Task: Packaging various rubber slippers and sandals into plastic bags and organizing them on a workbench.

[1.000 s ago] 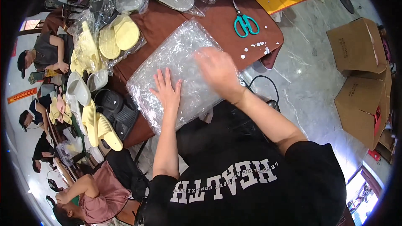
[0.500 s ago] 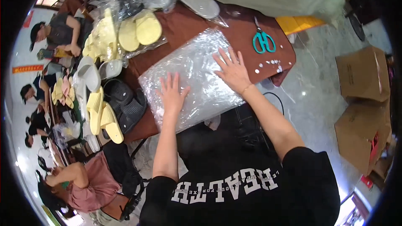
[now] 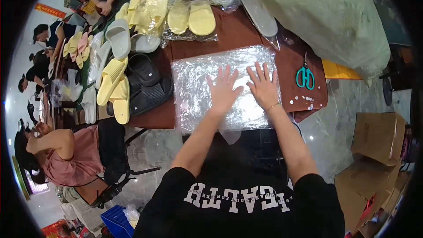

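A stack of clear plastic bags (image 3: pixel 194 101) lies flat on the brown-covered table (image 3: pixel 238 31), its near edge hanging slightly over the front. My left hand (image 3: pixel 224 91) rests on the middle of the plastic, fingers spread. Near the right edge of the same plastic, my right hand (image 3: pixel 264 87) lies palm down with its fingers apart. Neither hand holds anything. To the right are scissors with teal handles (image 3: pixel 305 78), and below them several small white round bits (image 3: pixel 304 101).
Yellow slippers (image 3: pixel 115 89) and black slippers (image 3: pixel 150 89) sit at the left end of the table. Bagged yellow slippers (image 3: pixel 201 17) and a grey slipper (image 3: pixel 259 12) lie at the back. A large pale sack (image 3: pixel 326 13) fills the far right; cardboard boxes (image 3: pixel 379 136) stand on the floor.
The view has turned, and the plastic now lies squarer to the table's front edge. My hands have come closer together on it, both staying flat and spread.
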`<state>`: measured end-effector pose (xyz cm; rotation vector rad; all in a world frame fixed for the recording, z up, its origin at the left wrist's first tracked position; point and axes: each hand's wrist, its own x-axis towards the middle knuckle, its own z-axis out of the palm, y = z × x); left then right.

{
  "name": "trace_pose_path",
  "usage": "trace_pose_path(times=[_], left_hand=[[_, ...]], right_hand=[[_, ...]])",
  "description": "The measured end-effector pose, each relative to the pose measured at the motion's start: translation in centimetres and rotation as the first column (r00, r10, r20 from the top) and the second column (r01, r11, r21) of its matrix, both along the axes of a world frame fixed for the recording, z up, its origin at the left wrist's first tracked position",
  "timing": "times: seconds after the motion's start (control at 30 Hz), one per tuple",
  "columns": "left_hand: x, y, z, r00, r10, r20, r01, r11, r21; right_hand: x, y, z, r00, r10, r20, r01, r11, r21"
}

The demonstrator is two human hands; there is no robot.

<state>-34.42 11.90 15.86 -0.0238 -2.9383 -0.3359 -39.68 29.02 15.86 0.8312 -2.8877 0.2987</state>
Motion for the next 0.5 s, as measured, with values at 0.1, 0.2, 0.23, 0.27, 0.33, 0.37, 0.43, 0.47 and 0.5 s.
trace_pose_path(times=[0.1,0.2,0.23,0.27,0.33,0.37,0.43,0.47,0.5], left_hand=[[1.3,-5.3,1.1,0.991,0.113,0.075,-0.105,0.989,-0.104],[2.9,-11.4,0.5,0.981,0.194,-0.004,-0.189,0.947,-0.261],[3.1,-12.8,-0.3,0.989,0.149,-0.012,-0.147,0.956,-0.253],[3.1,-13.2,-0.7,0.993,0.12,0.004,-0.115,0.963,-0.245],[2.9,-12.6,-0.3,0.983,0.156,0.095,-0.121,0.944,-0.307],[3.3,-12.4,-0.4,0.969,0.232,0.087,-0.202,0.943,-0.263],[3.7,-12.1,0.4,0.974,0.213,0.079,-0.19,0.955,-0.229],[3.8,-11.2,1.0,0.981,0.17,0.09,-0.155,0.976,-0.155],[4.3,-10.3,1.8,0.987,0.129,0.098,-0.115,0.985,-0.131]], right_hand=[[-0.9,1.6,-0.3,0.999,0.009,-0.039,-0.009,1.0,-0.007],[-1.5,1.6,0.0,0.997,0.009,-0.071,-0.011,1.0,-0.029],[-1.5,1.7,-0.1,0.997,0.008,-0.075,-0.008,1.0,-0.001],[-1.6,1.8,-0.3,0.997,-0.002,-0.082,0.005,1.0,0.029],[-1.6,2.3,-1.2,0.995,-0.001,-0.104,0.004,0.999,0.032],[-1.4,2.1,-1.3,0.995,0.003,-0.101,-0.005,1.0,-0.021],[-1.4,1.9,-1.7,0.993,0.012,-0.117,-0.024,0.995,-0.101],[-1.3,2.2,-2.2,0.992,0.021,-0.128,-0.037,0.992,-0.125],[-1.1,2.2,-2.0,0.992,-0.022,-0.122,0.007,0.993,-0.122]])
